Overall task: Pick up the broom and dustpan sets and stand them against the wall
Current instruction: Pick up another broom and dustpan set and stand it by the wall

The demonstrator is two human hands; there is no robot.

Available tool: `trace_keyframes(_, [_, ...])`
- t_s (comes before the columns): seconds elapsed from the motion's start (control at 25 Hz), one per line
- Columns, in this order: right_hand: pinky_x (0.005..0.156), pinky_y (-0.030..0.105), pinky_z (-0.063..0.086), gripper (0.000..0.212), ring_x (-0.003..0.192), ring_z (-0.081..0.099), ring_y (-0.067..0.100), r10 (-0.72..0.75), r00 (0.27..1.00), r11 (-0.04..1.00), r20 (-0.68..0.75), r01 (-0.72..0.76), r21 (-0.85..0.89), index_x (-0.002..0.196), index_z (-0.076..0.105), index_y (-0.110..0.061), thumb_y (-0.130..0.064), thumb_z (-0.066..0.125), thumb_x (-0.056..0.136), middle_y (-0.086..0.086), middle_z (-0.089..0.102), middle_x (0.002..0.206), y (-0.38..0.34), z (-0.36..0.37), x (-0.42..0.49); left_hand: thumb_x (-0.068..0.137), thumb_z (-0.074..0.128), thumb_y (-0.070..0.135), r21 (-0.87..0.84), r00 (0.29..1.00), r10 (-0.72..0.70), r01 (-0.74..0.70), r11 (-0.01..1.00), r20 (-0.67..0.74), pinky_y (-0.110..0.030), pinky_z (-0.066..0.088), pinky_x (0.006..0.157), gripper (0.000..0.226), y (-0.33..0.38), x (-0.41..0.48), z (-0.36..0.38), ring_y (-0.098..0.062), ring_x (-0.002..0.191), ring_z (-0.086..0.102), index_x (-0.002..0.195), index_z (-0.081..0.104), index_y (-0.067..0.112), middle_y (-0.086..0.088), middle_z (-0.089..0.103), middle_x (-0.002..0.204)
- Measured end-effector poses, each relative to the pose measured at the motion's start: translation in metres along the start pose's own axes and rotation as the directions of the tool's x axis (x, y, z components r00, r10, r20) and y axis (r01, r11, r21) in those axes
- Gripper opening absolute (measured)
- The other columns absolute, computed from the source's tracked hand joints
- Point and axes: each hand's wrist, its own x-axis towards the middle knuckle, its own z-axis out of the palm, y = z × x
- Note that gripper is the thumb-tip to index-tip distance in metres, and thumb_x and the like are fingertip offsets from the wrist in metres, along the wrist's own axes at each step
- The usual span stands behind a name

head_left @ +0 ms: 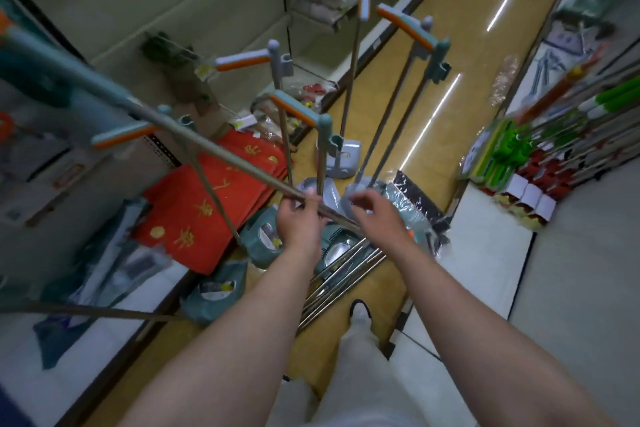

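Glossy floor (398, 62); left hand (298, 222) holds metal broom pole (225, 155).

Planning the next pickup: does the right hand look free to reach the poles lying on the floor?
Probably yes: the right hand is open and empty, and the floor poles lie uncovered below it. Only the slanted pole, gripped by the left hand, crosses nearby.

Floor (408, 87): glossy tan aisle strip with white tiles along both sides.
Red packs (207, 208): stack printed with gold characters, lying flat at the strip's left edge.
Teal dustpans (259, 239): several resting just beside the red packs.
Grey dustpan (341, 158): standing farther up the aisle, handle upright.
Metal poles (346, 270): bundle lying flat, touching the teal dustpans.
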Motion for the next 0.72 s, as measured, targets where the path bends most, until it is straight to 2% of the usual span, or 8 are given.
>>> trace_keyframes(0.08, [0.099,0.032,0.051,0.02,0.108,0.064,0.007,-0.223,0.974,0.963,-0.032,0.225,0.146,0.113,0.065,-0.024,-0.023,0.066,0.093,-0.01,0.068,0.112,-0.057,0.0,-0.015,0.096,0.066,0.019,0.019,0.995,0.08,-0.081,0.997,0.053,-0.044,0.062,0.081,0.005,0.011,-0.009,0.002,-0.018,0.086,0.074,0.093,0.063,0.023,0.002,0.074,0.085])
trace_keyframes(0.12, [0.097,0.027,0.051,0.021,0.108,0.064,0.004,-0.314,0.949,0.936,-0.025,0.313,0.163,0.114,0.064,-0.027,-0.024,0.067,0.093,-0.012,0.067,0.111,-0.081,0.0,-0.02,0.097,0.063,0.016,0.033,0.992,0.089,-0.093,0.995,0.09,-0.042,0.062,0.079,0.011,0.018,-0.014,0.003,-0.015,0.081,0.072,0.09,0.064,0.024,0.004,0.073,0.082])
trace_keyframes(0.24, [0.088,0.019,0.049,0.018,0.1,0.063,0.004,-0.474,0.878,0.877,-0.067,0.477,0.053,0.113,0.064,-0.027,-0.021,0.062,0.096,-0.01,0.066,0.107,-0.133,0.001,-0.026,0.097,0.05,0.008,0.115,0.99,0.092,-0.104,0.988,0.11,-0.03,0.047,0.067,0.024,0.029,-0.03,0.007,-0.017,0.07,0.059,0.079,0.063,0.017,-0.001,0.064,0.07])
trace_keyframes(0.32, [0.08,0.022,0.047,0.015,0.089,0.06,0.003,-0.498,0.861,0.867,-0.099,0.498,-0.031,0.11,0.066,-0.024,-0.023,0.055,0.1,-0.013,0.065,0.097,-0.147,0.005,-0.024,0.089,0.057,0.006,0.244,0.979,0.187,-0.201,0.949,0.082,-0.035,0.045,0.068,0.018,0.026,-0.028,0.002,-0.022,0.071,0.055,0.075,0.065,0.014,-0.004,0.063,0.067])
trace_keyframes(0.4, [0.076,0.028,0.051,0.017,0.084,0.063,0.006,-0.511,0.86,0.86,0.012,0.511,0.0,0.108,0.062,-0.024,-0.033,0.05,0.102,-0.011,0.066,0.09,-0.15,0.014,-0.024,0.089,0.06,0.002,0.256,0.981,0.172,-0.19,0.948,0.091,-0.036,0.052,0.071,0.022,0.023,-0.03,-0.01,-0.019,0.072,0.059,0.077,0.065,0.021,0.001,0.065,0.073])
trace_keyframes(0.48, [0.071,0.039,0.052,0.026,0.079,0.065,0.018,-0.56,0.821,0.825,0.108,0.565,-0.021,0.102,0.056,-0.016,-0.041,0.046,0.101,0.001,0.066,0.083,-0.15,0.029,-0.026,0.086,0.061,0.004,0.286,0.975,0.213,-0.221,0.932,0.06,-0.03,0.05,0.065,0.018,0.024,-0.033,-0.026,-0.012,0.066,0.058,0.076,0.066,0.019,0.006,0.063,0.069])
trace_keyframes(0.6, [0.061,0.036,0.037,0.023,0.066,0.051,0.015,-0.612,0.766,0.775,0.195,0.63,-0.042,0.092,0.043,-0.012,-0.032,0.046,0.103,0.0,0.054,0.071,-0.16,0.064,-0.034,0.078,0.066,0.009,0.313,0.962,0.268,-0.272,0.91,0.058,-0.023,0.042,0.058,0.009,0.03,-0.027,-0.066,0.005,0.053,0.052,0.074,0.065,0.017,0.011,0.061,0.063])
trace_keyframes(0.72, [0.061,0.034,0.03,0.017,0.062,0.043,0.01,-0.622,0.731,0.758,0.282,0.652,-0.017,0.091,0.042,-0.012,-0.02,0.051,0.103,-0.009,0.045,0.068,-0.177,0.098,-0.039,0.082,0.075,0.004,0.35,0.968,0.21,-0.245,0.904,0.136,-0.012,0.046,0.059,0.016,0.041,-0.019,-0.125,0.011,0.06,0.058,0.093,0.069,0.014,0.005,0.068,0.079])
